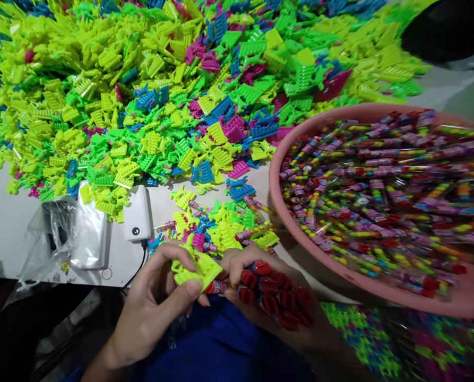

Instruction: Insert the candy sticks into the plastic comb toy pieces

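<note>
My left hand (157, 313) pinches a yellow-green plastic toy piece (205, 271) between thumb and fingers. Wrapped in my right hand (239, 262) is a bunch of candy tubes (274, 297), their red caps pointing toward me. One tube's printed end (216, 287) shows just under the toy piece, between the two hands; whether it is joined to the piece I cannot tell. Just beyond my hands lies a small heap of toy pieces (224, 236) mixed with several loose tubes.
A huge pile of yellow, green, blue and pink plastic pieces (141, 106) covers the back of the white table (6, 233). To the right stands a pink basin (278, 196) full of candy tubes. At left are a white power bank (137, 215) with a cable and clear plastic bags (89, 241).
</note>
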A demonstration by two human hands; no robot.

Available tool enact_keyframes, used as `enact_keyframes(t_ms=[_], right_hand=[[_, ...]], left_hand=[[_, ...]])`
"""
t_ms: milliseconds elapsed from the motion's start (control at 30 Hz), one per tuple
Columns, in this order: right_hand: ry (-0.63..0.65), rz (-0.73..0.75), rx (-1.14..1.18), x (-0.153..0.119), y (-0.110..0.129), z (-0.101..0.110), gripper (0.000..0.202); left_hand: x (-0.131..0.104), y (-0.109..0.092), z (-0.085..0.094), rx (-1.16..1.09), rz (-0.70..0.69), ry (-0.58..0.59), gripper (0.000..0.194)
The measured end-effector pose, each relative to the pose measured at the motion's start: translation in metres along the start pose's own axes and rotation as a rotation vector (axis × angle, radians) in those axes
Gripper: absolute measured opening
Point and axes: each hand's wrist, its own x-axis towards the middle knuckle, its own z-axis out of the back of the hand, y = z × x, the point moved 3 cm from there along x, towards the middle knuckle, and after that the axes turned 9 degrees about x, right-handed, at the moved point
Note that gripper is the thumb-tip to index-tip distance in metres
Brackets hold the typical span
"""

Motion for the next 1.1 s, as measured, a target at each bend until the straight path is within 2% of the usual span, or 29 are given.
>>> enact_keyframes(t_ms=[67,267,367,533,700,933,1033,1100], right_hand=[[0.010,-0.015,0.017,-0.001,-0.002,0.000,0.026],[-0.026,-0.010,0.051,0.002,-0.002,-0.004,0.028],[-0.056,-0.015,0.052,0.004,-0.003,-0.004,0.026],[-0.027,-0.002,0.142,0.006,-0.007,-0.005,0.021],[-0.001,0.013,0.161,0.004,-0.003,-0.007,0.028],[-0.006,0.053,0.019,-0.003,-0.002,-0.005,0.034],[0.027,0.084,0.049,0.001,-0.001,-0.005,0.038],[0.039,0.075,0.091,0.005,0.000,-0.006,0.036]], left_hand=[[0.000,0.003,0.001,-0.026,0.020,0.020,0.011],[-0.001,-0.003,0.000,0.040,-0.052,-0.054,0.006],[-0.002,-0.004,0.000,0.063,-0.074,-0.021,0.008],[-0.002,-0.001,0.002,-0.017,-0.049,0.025,0.008],[-0.007,-0.001,0.000,-0.010,-0.023,-0.059,0.014],[-0.012,-0.009,0.002,0.212,-0.149,-0.195,0.011],[-0.011,-0.010,0.001,0.167,-0.154,-0.149,0.010],[-0.011,-0.007,0.001,0.094,-0.103,-0.112,0.011]])
